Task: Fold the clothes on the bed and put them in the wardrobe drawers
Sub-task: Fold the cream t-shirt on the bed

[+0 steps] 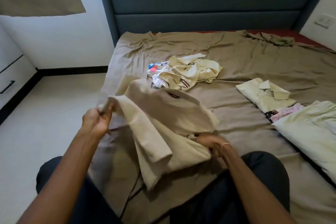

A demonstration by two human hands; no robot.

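Bed with bare sheet toward the headboard; left hand and right hand each grip the cream garment near the bed's near-left edge.

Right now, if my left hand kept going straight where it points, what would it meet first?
The left hand grips the cream garment; past that, probably the brown sheet just left of the unfolded pile. Depth is unclear.
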